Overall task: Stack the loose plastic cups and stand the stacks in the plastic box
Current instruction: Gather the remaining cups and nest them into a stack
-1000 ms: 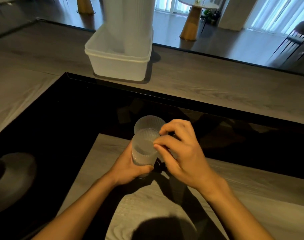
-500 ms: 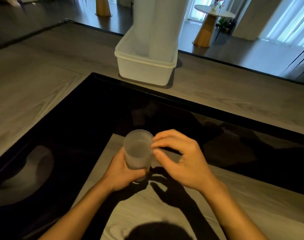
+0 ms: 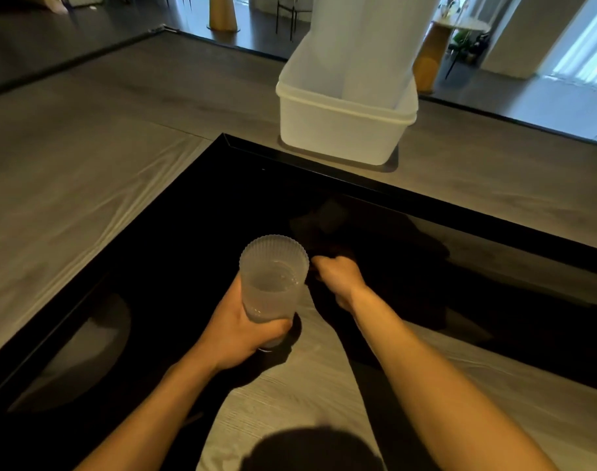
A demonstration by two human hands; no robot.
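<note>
- Head view has the ribbed frosted cup [image 3: 273, 283] upright, low and centre, over the near edge of the black glossy panel [image 3: 188, 266]. I cannot tell whether it is one cup or several nested.
- Her or his left hand [image 3: 236, 328] is wrapped round the cup's lower half, clasping it firmly.
- At 3 o'clock, just beside the rim, the right hand [image 3: 338, 280] dips over the dark panel with its fingers curled. It is too dark there to tell whether it grasps anything.
- At 1 o'clock, well apart, the plastic box [image 3: 338, 137] sits on the wood-grain counter [image 3: 86, 164] past the panel's far edge. Tall white stacks [image 3: 358, 45] stand inside it, towards its right.
- To me this looks like the stacking step, between one cup and the next.
- The next move likely calls for another loose cup dropped in. Otherwise it is a long, level reach towards 1 o'clock, lowering this one into the box's freer left side without nudging the tall stacks.
</note>
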